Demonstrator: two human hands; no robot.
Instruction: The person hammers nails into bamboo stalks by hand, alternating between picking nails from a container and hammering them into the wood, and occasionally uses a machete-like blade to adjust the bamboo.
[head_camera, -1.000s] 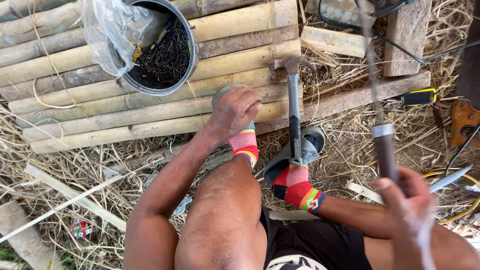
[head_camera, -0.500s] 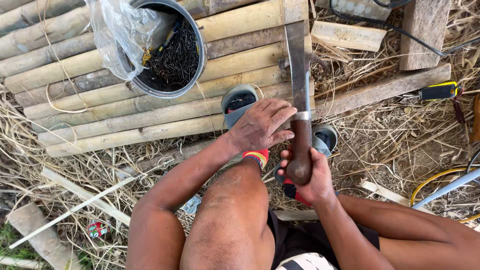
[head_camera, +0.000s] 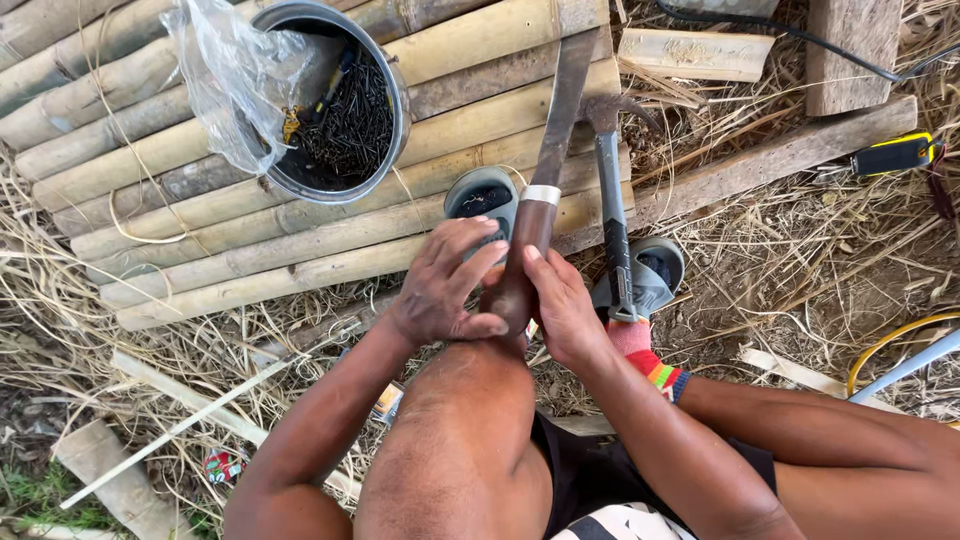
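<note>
Pointing up and slightly right across the frame, a long machete (head_camera: 545, 160) runs its long axis from the person's knee toward the top edge, dark wooden handle low, a pale metal band where handle meets blade, and the rusty flat blade lying over a panel of bamboo poles (head_camera: 250, 240). The left hand (head_camera: 445, 285) cups the handle's butt from the left, fingers spread and curled loosely over it, thumb along the bottom; the right hand (head_camera: 560, 305) wraps the same handle from the right, fingers closed against the wood. The handle end sits between the two palms, just above the bare left knee, with the blade reaching well beyond both hands. Just right of the machete, a claw hammer (head_camera: 612, 215) lies nearly parallel, head toward the top, grip resting on a grey sandal (head_camera: 650, 280); a second grey sandal (head_camera: 480, 200) shows behind the left hand's fingers. A striped red sock (head_camera: 650, 362) shows at the ankle below. Upper left on the bamboo stands a round metal bucket of dark nails (head_camera: 345, 110), a clear plastic bag (head_camera: 225, 80) draped over its rim. Dry straw covers the ground; a weathered plank (head_camera: 760, 165) and a yellow-black tool (head_camera: 892, 153) lie at right.
</note>
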